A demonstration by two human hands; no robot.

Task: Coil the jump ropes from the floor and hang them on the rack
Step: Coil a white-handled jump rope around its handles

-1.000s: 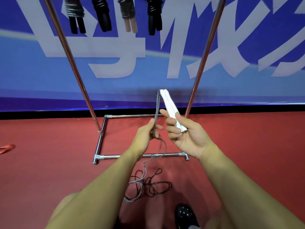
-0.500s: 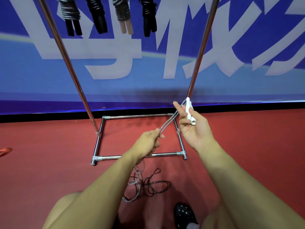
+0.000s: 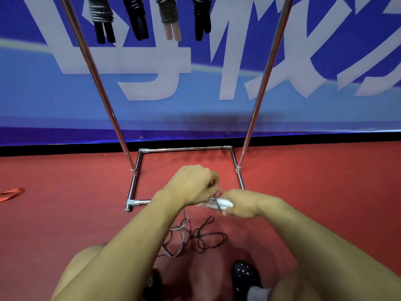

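My right hand grips the white handles of a jump rope, now lying roughly sideways. My left hand pinches the grey rope right beside the handles, knuckles up. The rest of this rope hangs down to a loose tangle on the red floor between my feet. The chrome rack stands just beyond my hands. Several coiled ropes hang from its top, their handles pointing down.
A dark rope lies looped on the floor next to the grey tangle. My black dotted shoe is below it. A red strap lies at the far left. A blue banner wall stands behind the rack.
Both hands dropped lower and came together. The white handles turned from upright to sideways, and my left hand moved up against them with the rope.
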